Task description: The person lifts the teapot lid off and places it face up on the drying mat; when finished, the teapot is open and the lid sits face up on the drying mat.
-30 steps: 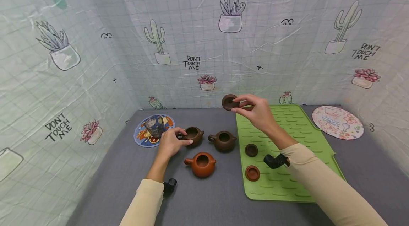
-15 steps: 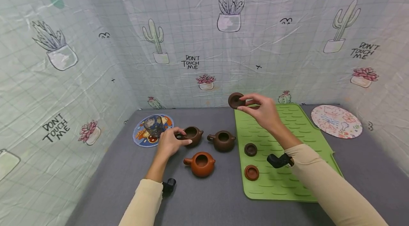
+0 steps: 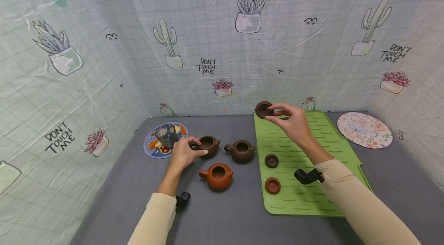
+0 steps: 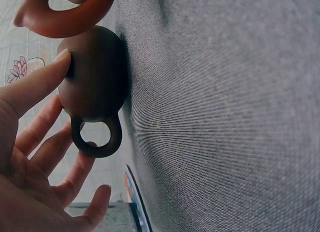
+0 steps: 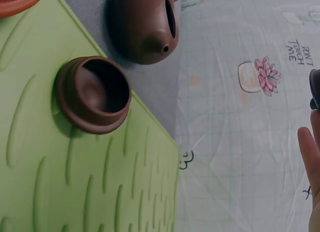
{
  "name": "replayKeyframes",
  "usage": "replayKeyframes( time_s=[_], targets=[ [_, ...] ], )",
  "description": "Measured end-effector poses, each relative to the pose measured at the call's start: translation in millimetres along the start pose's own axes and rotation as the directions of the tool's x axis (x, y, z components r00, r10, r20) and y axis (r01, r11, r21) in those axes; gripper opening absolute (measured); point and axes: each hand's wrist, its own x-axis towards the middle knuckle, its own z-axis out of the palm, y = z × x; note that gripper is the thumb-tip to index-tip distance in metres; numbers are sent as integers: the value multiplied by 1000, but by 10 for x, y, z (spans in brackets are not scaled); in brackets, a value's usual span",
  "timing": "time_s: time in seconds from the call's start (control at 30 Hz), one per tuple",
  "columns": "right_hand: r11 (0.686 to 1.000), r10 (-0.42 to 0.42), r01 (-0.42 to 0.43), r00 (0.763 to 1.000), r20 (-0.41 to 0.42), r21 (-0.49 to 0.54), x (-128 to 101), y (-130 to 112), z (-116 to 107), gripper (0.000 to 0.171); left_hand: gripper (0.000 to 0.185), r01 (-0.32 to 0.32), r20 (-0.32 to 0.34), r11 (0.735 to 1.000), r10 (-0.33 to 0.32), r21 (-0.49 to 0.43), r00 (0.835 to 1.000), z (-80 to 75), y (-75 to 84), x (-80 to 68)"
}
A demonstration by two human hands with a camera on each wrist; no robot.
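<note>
Grey table (cloth-covered) bears teapots, mats.

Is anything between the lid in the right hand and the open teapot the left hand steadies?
Nothing visible. The right hand holds the lid in the air; the teapot under the left hand has an open mouth.

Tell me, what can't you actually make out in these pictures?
- Head view: the left hand covers the handle side of the brown teapot.
- Head view: the print on the round mat is too small to read.
- Right wrist view: the lifted lid is cut off at the right edge; only a sliver shows.
- Left wrist view: the orange teapot is cut by the top edge.
</note>
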Motion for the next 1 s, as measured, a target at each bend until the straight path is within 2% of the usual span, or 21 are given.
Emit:
replayKeyframes(
  time_s=[0.23, 0.5, 0.8, 1.0],
  targets=[
    [997, 34, -35, 999, -18, -73, -49, 88, -59, 26, 32, 16, 4, 1000, -16, -6, 1000, 0, -3, 2],
    [994, 65, -68, 997, -40, -91, -119, 211, -98, 28, 33, 31, 23, 999, -31, -12, 999, -12, 13, 2],
    [991, 69, -74, 997, -43, -113, -165, 317, -137, 26, 33, 28, 43, 1000, -27, -12, 999, 51, 32, 22],
    [991, 73, -72, 997, -2, -109, -159, 352, -63, 29, 33, 18, 29, 1000, -19, 7, 999, 5, 23, 13]
  ],
)
